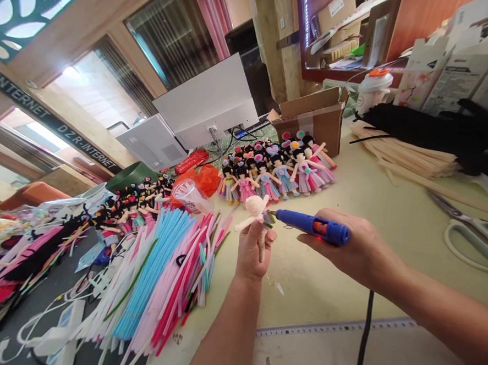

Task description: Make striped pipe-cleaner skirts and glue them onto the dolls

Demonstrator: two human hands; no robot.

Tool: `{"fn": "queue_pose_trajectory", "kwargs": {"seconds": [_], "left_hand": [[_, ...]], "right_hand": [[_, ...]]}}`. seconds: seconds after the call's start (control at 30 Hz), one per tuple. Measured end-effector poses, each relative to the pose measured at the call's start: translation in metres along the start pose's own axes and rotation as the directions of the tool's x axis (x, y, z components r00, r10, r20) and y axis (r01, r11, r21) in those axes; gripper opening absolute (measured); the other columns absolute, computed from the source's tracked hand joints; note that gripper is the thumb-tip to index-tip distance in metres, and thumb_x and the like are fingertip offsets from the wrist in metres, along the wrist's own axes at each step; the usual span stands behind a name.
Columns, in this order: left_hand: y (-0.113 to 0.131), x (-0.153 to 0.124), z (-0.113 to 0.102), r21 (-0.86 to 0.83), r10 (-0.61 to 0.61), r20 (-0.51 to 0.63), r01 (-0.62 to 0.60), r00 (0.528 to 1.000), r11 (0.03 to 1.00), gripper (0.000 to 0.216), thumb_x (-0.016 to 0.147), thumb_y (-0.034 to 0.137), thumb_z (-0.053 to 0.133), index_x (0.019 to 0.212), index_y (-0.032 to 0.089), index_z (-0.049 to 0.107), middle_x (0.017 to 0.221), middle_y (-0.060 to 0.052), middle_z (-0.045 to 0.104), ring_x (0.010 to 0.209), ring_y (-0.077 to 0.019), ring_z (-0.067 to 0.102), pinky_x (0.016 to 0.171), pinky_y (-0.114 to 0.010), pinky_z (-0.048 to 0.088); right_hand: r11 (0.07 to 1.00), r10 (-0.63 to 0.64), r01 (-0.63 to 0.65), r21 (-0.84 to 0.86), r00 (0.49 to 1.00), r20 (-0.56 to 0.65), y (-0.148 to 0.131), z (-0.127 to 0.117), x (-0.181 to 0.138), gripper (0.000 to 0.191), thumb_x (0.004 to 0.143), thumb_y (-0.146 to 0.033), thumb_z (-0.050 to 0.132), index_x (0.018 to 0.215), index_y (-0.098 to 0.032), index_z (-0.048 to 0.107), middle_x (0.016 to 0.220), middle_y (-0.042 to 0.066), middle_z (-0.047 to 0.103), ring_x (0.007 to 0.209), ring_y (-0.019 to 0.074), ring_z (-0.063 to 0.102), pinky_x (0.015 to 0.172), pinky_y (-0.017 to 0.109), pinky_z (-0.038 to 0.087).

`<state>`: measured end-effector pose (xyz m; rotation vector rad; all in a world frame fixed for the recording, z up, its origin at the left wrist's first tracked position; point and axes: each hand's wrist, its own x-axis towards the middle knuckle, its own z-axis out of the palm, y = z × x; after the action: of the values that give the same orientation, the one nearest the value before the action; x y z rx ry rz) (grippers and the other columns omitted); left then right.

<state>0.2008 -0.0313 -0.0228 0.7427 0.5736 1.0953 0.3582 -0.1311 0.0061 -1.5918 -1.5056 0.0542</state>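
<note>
Between the fingers of my left hand is a cream pipe-cleaner doll, held upright with its round head and arms above my fingers. Small green and purple pieces show at the doll's side. My right hand is wrapped round a blue hot glue gun with a small red light and an orange part. Its nozzle points left and is at or very near the doll's side; whether it touches I cannot tell. A black cord hangs below my right wrist.
Finished dolls stand in rows before a cardboard box. Bundles of coloured pipe cleaners lie at left, near a power strip. Scissors and black and cream pipe cleaners lie at right. A measuring tape runs along the front.
</note>
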Motion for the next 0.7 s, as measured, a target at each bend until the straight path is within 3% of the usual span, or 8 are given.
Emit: {"fn": "queue_pose_trajectory", "kwargs": {"seconds": [0.2, 0.33, 0.43, 0.53, 0.7], "left_hand": [[0.001, 0.001, -0.001, -0.031, -0.01, 0.008, 0.01, 1.0, 0.999, 0.043, 0.053, 0.045, 0.094, 0.071, 0.017, 0.066, 0.068, 0.006, 0.067, 0.048, -0.0033, 0.044, 0.056, -0.024, 0.038], [0.002, 0.001, -0.002, -0.058, -0.039, 0.026, 0.041, 0.999, 0.997, 0.044, 0.052, 0.044, 0.094, 0.068, 0.017, 0.063, 0.069, 0.006, 0.067, 0.048, -0.0037, 0.043, 0.056, -0.025, 0.037], [0.003, 0.001, -0.001, -0.088, -0.059, 0.039, 0.062, 0.998, 0.994, 0.042, 0.054, 0.04, 0.094, 0.068, 0.017, 0.062, 0.075, 0.005, 0.069, 0.048, -0.0035, 0.043, 0.056, -0.025, 0.036], [0.004, 0.0, 0.0, -0.108, -0.088, 0.048, 0.093, 0.995, 0.99, 0.041, 0.056, 0.039, 0.093, 0.066, 0.016, 0.06, 0.075, 0.005, 0.068, 0.048, -0.0031, 0.04, 0.057, -0.025, 0.036], [0.005, -0.004, 0.004, -0.11, -0.112, 0.086, 0.121, 0.99, 0.987, 0.04, 0.057, 0.042, 0.092, 0.076, 0.018, 0.066, 0.074, 0.004, 0.068, 0.048, -0.0035, 0.04, 0.057, -0.024, 0.035]], "right_hand": [[0.995, 0.097, -0.097, 0.015, 0.995, 0.001, 0.01, -0.003, 0.007, 0.032, 0.081, -0.053, 0.059, 0.066, -0.027, 0.05, 0.055, -0.003, 0.052, 0.05, 0.0155, 0.045, 0.047, 0.027, 0.035], [0.971, 0.236, -0.229, -0.066, 0.966, 0.109, 0.035, -0.015, 0.022, 0.029, 0.084, -0.051, 0.053, 0.069, -0.026, 0.055, 0.055, -0.002, 0.054, 0.051, 0.0164, 0.051, 0.048, 0.027, 0.035], [0.911, 0.413, -0.39, -0.136, 0.871, 0.267, 0.061, -0.027, 0.034, 0.031, 0.084, -0.044, 0.051, 0.061, -0.025, 0.045, 0.048, -0.003, 0.052, 0.045, 0.015, 0.051, 0.046, 0.026, 0.035], [0.842, 0.536, -0.5, -0.199, 0.745, 0.396, 0.085, -0.039, 0.041, 0.035, 0.087, -0.042, 0.052, 0.057, -0.023, 0.048, 0.052, 0.0, 0.062, 0.049, 0.0165, 0.059, 0.051, 0.027, 0.042], [0.761, 0.646, -0.5, -0.414, 0.649, 0.402, 0.102, -0.05, 0.045, 0.043, 0.087, -0.051, 0.056, 0.058, -0.02, 0.061, 0.064, 0.008, 0.07, 0.061, 0.0218, 0.064, 0.061, 0.032, 0.045]]}}
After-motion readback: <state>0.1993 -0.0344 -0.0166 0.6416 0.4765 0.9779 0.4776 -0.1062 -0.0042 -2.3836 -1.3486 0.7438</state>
